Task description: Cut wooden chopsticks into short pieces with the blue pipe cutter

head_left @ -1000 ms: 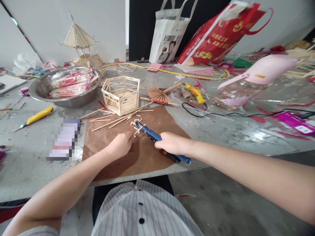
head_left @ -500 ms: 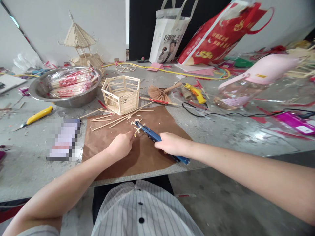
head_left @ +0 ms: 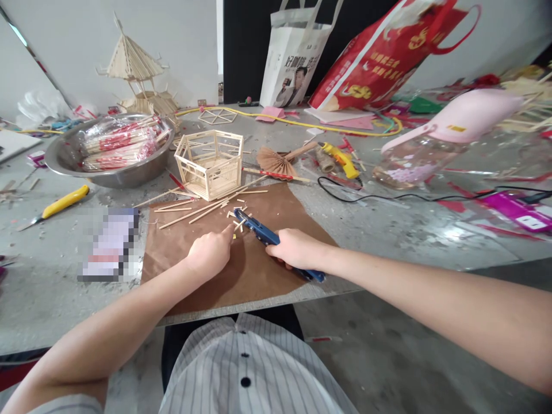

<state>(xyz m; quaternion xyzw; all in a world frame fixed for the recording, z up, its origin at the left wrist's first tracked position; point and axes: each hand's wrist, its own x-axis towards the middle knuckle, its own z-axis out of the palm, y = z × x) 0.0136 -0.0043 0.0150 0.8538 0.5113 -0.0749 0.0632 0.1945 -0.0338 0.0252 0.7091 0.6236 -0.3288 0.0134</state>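
Note:
My right hand [head_left: 297, 248] is wrapped round the handles of a blue hand cutter [head_left: 257, 229], whose head points away to the left. At the cutter's head, my left hand [head_left: 211, 251] is closed in a pinch on a short wooden stick [head_left: 240, 225]. The stick lies across the tool's jaws; its near end is hidden by my fingers. Short cut bits lie around the cutter head. Longer wooden sticks [head_left: 185, 217] rest just beyond, on a brown cloth [head_left: 207, 290]. Behind them stands an open six-sided stick frame [head_left: 210, 167].
A metal bowl [head_left: 58, 164] of wrapped sticks stands at the back left, before a stick pavilion model [head_left: 133, 60]. A yellow utility knife [head_left: 64, 202] and a phone [head_left: 107, 244] lie left. Rightward are a yellow glue gun [head_left: 342, 161], its cord and a pink-topped bottle [head_left: 431, 144].
The cutter's handles have come closer together in my right hand. My left hand stays beside the cutter head. The whole view has shifted slightly.

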